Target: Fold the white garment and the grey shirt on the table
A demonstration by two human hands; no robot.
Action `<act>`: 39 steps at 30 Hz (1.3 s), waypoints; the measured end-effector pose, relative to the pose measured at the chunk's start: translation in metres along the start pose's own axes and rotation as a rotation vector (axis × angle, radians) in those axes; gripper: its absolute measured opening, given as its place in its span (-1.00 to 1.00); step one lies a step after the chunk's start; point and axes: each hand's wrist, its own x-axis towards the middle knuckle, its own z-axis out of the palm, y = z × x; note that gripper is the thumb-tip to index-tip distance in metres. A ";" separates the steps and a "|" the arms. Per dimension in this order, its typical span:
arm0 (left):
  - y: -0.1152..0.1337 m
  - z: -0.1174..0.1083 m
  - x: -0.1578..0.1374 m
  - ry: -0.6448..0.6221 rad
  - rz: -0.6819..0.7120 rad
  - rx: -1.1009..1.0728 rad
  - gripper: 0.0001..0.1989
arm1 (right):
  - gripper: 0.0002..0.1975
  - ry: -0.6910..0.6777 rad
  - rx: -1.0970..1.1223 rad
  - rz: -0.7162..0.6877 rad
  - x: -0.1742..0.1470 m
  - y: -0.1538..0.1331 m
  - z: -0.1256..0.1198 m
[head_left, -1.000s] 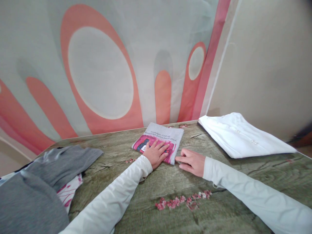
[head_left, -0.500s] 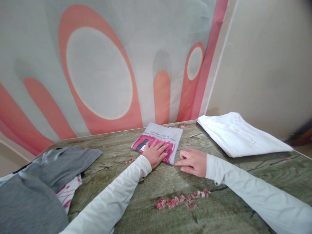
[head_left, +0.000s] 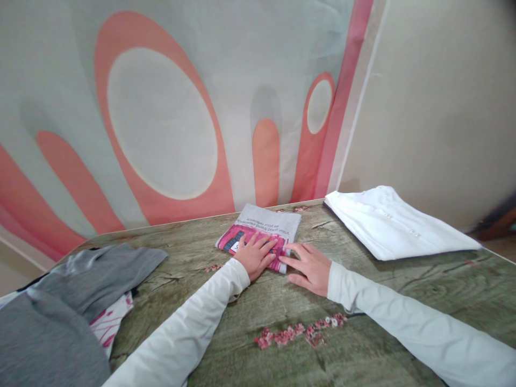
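A grey folded T-shirt (head_left: 269, 216) with a pink print and dark lettering lies near the table's far edge, in the middle of the head view. Flat on its printed front rests my left hand (head_left: 255, 256), fingers spread. My right hand (head_left: 311, 269) is at the shirt's right edge, its fingers apart and the fingertips on or just over the pink print. Neither hand grips the cloth.
On the right lies a folded white garment (head_left: 397, 223) with dark cloth under its edge. A heap of clothes with a grey garment (head_left: 52, 322) on top covers the table's left side. Behind the wood-patterned table (head_left: 250, 333) stands a printed wall covering (head_left: 242, 64).
My right hand has shifted slightly left onto the shirt's edge, and its fingers have uncurled and spread. My left hand stays flat on the shirt.
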 end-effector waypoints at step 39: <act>-0.035 -0.010 -0.009 0.038 -0.449 -0.054 -0.59 | -0.70 0.017 -0.150 0.142 -0.004 0.037 -0.014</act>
